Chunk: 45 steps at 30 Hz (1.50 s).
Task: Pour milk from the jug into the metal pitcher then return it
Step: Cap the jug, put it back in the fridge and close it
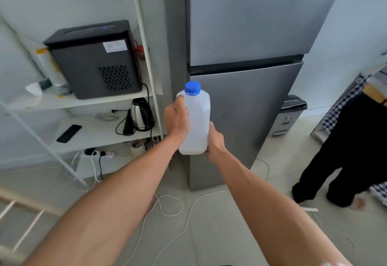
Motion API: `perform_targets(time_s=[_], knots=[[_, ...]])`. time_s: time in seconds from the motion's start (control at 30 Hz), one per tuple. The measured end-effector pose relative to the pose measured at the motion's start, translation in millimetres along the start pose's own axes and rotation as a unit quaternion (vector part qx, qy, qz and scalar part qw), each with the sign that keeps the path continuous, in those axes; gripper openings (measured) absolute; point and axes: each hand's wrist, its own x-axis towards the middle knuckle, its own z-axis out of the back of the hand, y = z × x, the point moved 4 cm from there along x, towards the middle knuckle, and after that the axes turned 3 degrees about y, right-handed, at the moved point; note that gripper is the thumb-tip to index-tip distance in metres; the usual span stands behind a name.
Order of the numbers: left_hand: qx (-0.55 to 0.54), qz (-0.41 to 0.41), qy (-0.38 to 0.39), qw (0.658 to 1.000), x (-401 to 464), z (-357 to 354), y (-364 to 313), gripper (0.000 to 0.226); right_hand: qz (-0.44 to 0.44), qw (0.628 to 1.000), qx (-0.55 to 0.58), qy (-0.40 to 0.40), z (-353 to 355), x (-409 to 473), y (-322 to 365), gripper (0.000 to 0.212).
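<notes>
Here, at frame centre before the closed fridge (247, 102), the left hand (177, 119) and right hand (214, 140) both grip the capped jug (196, 119), probably mid-return, so the fridge door needs opening next.

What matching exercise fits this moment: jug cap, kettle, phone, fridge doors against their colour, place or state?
Things:
1. jug cap
2. kettle
3. phone
4. fridge doors

Descriptions:
A. lying flat on the lower shelf
B. blue, screwed on
C. both closed
D. upright on the lower shelf, beside the rack post

Pairs: 1-B, 2-D, 3-A, 4-C
</notes>
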Motion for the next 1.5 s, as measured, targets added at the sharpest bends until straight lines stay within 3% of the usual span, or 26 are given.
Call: perform_targets(time_s=[0.33, 0.5, 0.63, 0.8, 0.97, 1.1, 1.3, 1.43, 1.5], knots=[[-0.014, -0.016, -0.036, 0.999, 36.2, 3.9, 1.7, 0.045, 0.021, 0.997, -0.075, 0.009, -10.7, 34.5, 19.7, 0.046], [-0.018, -0.011, -0.03, 0.999, 51.9, 3.9, 2.8, 0.044, 0.212, 0.957, -0.17, -0.1, -6.0, 45.6, 100.4, 0.044], [-0.02, -0.017, -0.021, 0.999, 61.6, 6.7, 8.0, 0.05, 0.321, 0.896, -0.294, -0.092, -28.2, 57.0, 176.1, 0.043], [-0.026, -0.009, -0.021, 0.999, 69.9, 9.6, 14.0, 0.047, 0.272, 0.879, -0.386, -0.066, -51.0, 91.8, 213.4, 0.057], [-0.027, -0.002, -0.022, 0.999, 75.4, 15.6, 19.6, 0.047, 0.254, 0.881, -0.391, -0.076, -50.0, 105.7, 217.3, 0.066], [-0.022, -0.009, -0.024, 0.999, 73.0, 19.3, 18.7, 0.046, 0.246, 0.885, -0.387, -0.076, -51.3, 106.3, 220.2, 0.064], [-0.028, -0.01, -0.013, 0.999, 67.0, 27.5, 16.6, 0.047, 0.236, 0.895, -0.371, -0.071, -56.2, 97.6, 216.4, 0.044], [-0.029, 0.0, -0.02, 0.999, 65.7, 36.8, 14.0, 0.045, 0.202, 0.9, -0.367, -0.123, -49.3, 89.2, 207.2, 0.081], [-0.019, 0.0, -0.02, 1.0, 65.8, 38.4, 13.4, 0.044, 0.205, 0.894, -0.37, -0.144, -42.4, 79.9, 201.2, 0.085]])
